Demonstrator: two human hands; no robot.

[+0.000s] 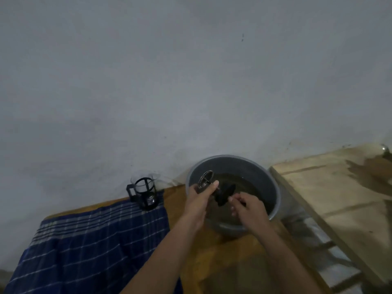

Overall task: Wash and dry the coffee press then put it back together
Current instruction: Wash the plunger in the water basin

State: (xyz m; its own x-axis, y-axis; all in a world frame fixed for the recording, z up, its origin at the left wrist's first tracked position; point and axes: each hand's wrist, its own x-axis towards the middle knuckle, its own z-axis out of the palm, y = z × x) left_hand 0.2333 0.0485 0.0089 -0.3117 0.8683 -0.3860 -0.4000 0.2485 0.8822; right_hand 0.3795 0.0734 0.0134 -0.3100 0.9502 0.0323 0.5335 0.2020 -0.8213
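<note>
Head view: left hand (202,195) grips the plunger (205,179) by its filter, right hand (247,205) pinches the rod end over the basin (275,188). I'd rinse mesh thoroughly; carafe (145,193) waits on cloth (91,240).

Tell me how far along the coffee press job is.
Done: press taken apart; the glass carafe stands on the blue checked cloth. In hand: over the grey basin of water, the left hand grips the plunger filter; the right hand holds its black lid. Left: drying, reassembly.
</note>
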